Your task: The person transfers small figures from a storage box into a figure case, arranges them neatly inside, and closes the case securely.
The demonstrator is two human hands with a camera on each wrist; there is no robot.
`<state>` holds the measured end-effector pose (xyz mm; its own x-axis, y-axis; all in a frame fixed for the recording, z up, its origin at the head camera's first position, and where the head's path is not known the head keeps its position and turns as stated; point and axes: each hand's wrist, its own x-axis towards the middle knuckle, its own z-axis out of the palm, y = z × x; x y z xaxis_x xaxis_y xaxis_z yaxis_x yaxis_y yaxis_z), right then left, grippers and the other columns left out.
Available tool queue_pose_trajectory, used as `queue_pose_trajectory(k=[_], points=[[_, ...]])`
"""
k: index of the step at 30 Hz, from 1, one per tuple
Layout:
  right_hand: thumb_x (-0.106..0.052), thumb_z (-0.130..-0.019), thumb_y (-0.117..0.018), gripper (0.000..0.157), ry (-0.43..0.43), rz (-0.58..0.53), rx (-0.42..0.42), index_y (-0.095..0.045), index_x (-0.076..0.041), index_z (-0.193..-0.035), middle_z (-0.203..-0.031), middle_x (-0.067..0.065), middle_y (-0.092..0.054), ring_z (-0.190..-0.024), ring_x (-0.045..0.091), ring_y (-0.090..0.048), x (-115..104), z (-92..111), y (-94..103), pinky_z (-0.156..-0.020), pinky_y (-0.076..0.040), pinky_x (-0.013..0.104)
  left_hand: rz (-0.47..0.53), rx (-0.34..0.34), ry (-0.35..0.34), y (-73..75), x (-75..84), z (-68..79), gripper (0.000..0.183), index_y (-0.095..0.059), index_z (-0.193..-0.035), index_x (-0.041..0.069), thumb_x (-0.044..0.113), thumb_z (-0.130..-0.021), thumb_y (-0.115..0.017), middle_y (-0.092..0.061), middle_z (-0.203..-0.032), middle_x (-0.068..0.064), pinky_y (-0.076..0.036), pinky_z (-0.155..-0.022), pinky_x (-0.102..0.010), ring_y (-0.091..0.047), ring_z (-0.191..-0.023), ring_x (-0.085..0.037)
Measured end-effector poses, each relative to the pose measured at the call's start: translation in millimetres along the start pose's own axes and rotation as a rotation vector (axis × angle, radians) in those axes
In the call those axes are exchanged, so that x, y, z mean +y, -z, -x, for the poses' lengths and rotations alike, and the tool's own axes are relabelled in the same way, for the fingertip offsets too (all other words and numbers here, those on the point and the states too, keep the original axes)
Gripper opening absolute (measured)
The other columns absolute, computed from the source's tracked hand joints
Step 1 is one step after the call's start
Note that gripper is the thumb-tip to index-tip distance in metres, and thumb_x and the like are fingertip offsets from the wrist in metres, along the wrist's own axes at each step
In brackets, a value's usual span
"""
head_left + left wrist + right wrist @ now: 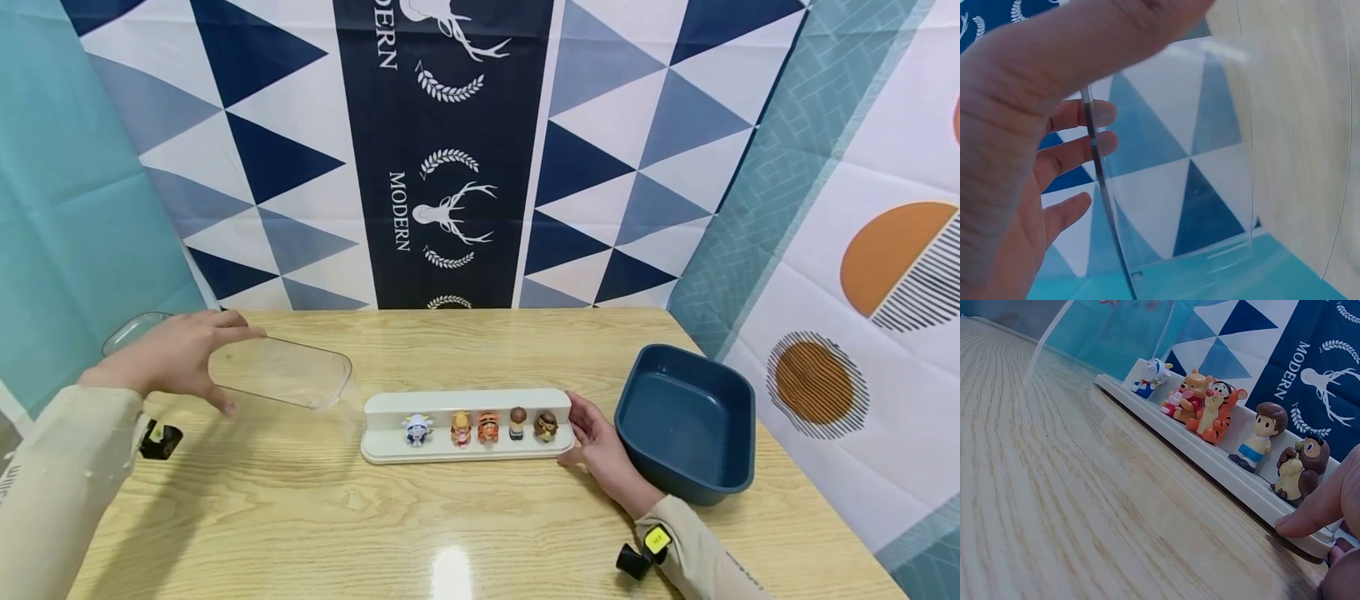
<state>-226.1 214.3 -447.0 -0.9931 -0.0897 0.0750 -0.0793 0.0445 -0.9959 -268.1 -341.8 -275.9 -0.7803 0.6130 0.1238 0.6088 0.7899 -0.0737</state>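
Note:
My left hand (183, 350) grips a clear plastic cover (288, 371) above the left side of the table. In the left wrist view the thumb lies on one side of the cover's edge and the fingers on the other. A long white display stand (442, 452) rests mid-table with several small cartoon figurines along it. They include a tiger (1217, 412), a bear (1194, 390), a brown-haired boy (1259, 440) and an owl (1302, 465). At the left end sits a blue-and-white figure (417, 429). My right hand (600, 446) holds the stand's right end, thumb at the front edge.
A deep dark blue bin (686, 417) stands on the right, close beside my right hand. The light wood-grain table (337, 533) meets a patterned cloth backdrop (442, 167) at the back, with more cloth hanging at both sides.

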Motion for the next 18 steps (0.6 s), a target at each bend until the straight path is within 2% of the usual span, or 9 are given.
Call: queue_pose_trajectory(k=[2,5,9,14,18], points=[[0.036,-0.062,-0.06,0.103,0.004,-0.002,-0.001,-0.023,0.006,-0.153,-0.154,0.028,-0.028,-0.142,0.035,-0.026,-0.2,0.6,0.4,-0.113,-0.032,0.018,0.011,0.031,-0.014,2.9,1.2,-0.1,0.109,-0.059,-0.135,0.003,0.064,-0.05,-0.089,-0.059,-0.121,-0.016,-0.054,-0.08,-0.059,-0.059,-0.104,-0.038],[0.035,-0.062,-0.061,0.103,0.003,0.007,0.005,-0.024,0.005,-0.153,-0.153,0.028,-0.03,-0.141,0.034,-0.027,0.6,-0.3,0.6,-0.103,-0.034,0.008,0.038,0.082,-0.034,7.1,6.0,-1.4,0.107,-0.058,-0.135,0.002,0.061,-0.052,-0.09,-0.059,-0.12,-0.016,-0.055,-0.079,-0.056,-0.058,-0.104,-0.036],[0.035,-0.062,-0.061,0.102,-0.005,0.024,0.009,-0.025,0.005,-0.153,-0.153,0.027,-0.031,-0.141,0.034,-0.028,0.4,-0.5,0.8,-0.109,-0.034,0.014,0.031,0.132,-0.034,13.1,18.3,-7.5,0.105,-0.058,-0.135,0.003,0.063,-0.055,-0.089,-0.058,-0.12,-0.015,-0.053,-0.078,-0.056,-0.054,-0.105,-0.034],[0.034,-0.063,-0.061,0.102,-0.008,0.019,0.01,-0.024,0.004,-0.154,-0.154,0.027,-0.03,-0.142,0.034,-0.028,0.1,-0.5,1.0,-0.117,-0.03,0.025,-0.05,0.159,0.006,20.1,41.3,-19.8,0.104,-0.059,-0.136,0.006,0.069,-0.058,-0.085,-0.058,-0.122,-0.014,-0.048,-0.079,-0.061,-0.049,-0.106,-0.032],[0.035,-0.063,-0.061,0.102,-0.003,0.018,0.006,-0.025,0.004,-0.153,-0.154,0.026,-0.03,-0.142,0.034,-0.028,0.9,-0.7,0.9,-0.113,-0.032,0.02,-0.117,0.224,0.02,22.1,57.8,-29.6,0.104,-0.06,-0.137,0.009,0.075,-0.058,-0.08,-0.058,-0.121,-0.012,-0.045,-0.079,-0.06,-0.049,-0.106,-0.032]])
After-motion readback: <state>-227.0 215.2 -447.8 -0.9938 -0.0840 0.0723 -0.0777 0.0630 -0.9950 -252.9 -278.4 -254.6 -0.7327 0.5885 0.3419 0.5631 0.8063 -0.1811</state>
